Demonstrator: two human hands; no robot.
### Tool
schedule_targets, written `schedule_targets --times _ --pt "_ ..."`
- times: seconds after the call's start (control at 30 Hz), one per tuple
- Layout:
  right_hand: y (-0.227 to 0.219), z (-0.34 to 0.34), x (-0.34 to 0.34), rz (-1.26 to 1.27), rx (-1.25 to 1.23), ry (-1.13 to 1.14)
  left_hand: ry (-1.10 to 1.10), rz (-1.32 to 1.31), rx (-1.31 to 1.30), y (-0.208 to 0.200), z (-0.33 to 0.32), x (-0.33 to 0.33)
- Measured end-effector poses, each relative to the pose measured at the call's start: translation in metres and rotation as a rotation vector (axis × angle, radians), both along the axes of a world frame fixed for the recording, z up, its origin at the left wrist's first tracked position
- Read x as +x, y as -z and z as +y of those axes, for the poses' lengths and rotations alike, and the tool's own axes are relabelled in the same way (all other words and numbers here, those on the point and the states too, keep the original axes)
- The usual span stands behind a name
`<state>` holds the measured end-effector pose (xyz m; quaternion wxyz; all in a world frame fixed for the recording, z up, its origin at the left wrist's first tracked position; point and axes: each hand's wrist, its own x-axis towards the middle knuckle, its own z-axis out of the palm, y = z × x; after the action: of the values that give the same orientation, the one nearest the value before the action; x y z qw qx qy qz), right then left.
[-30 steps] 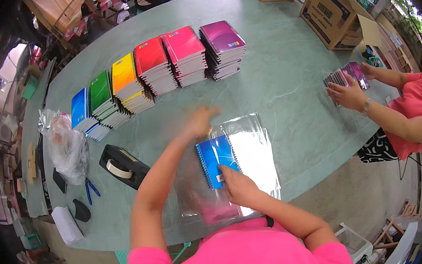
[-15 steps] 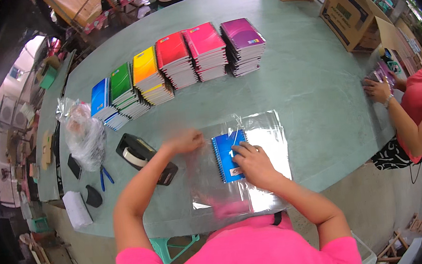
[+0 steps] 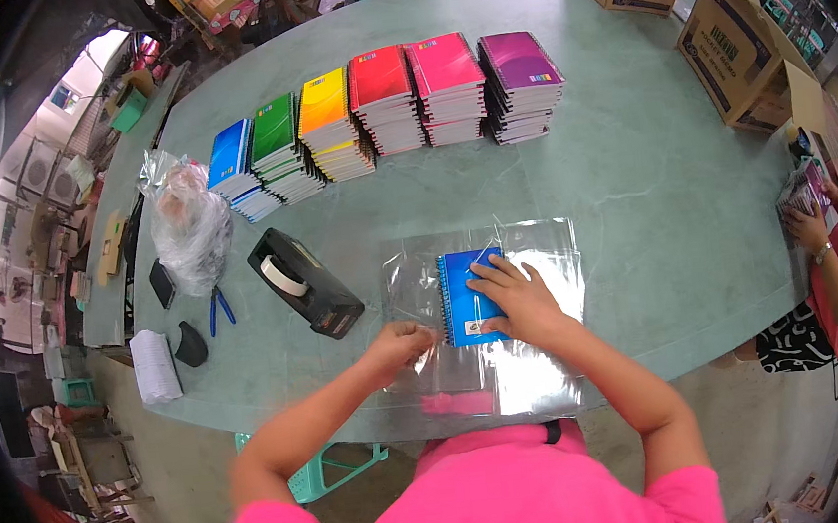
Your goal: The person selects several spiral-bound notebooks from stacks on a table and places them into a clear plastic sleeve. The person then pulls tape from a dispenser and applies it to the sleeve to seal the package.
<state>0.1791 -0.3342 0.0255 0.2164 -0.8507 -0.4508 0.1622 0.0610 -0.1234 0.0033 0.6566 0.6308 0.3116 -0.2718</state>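
Note:
A blue spiral-bound notebook (image 3: 462, 302) lies on a clear plastic sheet (image 3: 539, 380) near the table's front edge. My right hand (image 3: 522, 304) rests flat on its right part, fingers spread. Just left of the notebook's coil, my left hand (image 3: 399, 347) is closed in a pinch over the sheet's left part. Something see-through shows at those fingertips; whether it is sheet or tape I cannot tell. A black tape dispenser (image 3: 320, 295) with a pale roll stands behind and left of that hand.
Stacked notebooks in several colours, with purple ones (image 3: 521, 63) at the right end, line the back. Left lie a plastic bag (image 3: 188, 237), blue-handled pliers (image 3: 221, 311), a phone (image 3: 162, 283) and a white bundle (image 3: 155, 366). Cartons (image 3: 735, 55) and a co-worker's hand (image 3: 807, 225) are at right.
My left hand has come nearer to me, down beside the notebook's coil. My right hand stays on the notebook, fingers more spread. The whole view has shifted slightly.

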Motion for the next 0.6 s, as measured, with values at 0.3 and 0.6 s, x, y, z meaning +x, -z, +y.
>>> schedule_targets --times 0.3,0.6 --pt "0.060 -0.008 -0.009 -0.028 0.307 0.004 0.655 -0.672 0.883 -0.017 -0.073 0.049" --pt "-0.016 0.006 0.042 0.093 0.014 -0.156 0.911 -0.507 0.935 -0.016 -0.074 0.056"
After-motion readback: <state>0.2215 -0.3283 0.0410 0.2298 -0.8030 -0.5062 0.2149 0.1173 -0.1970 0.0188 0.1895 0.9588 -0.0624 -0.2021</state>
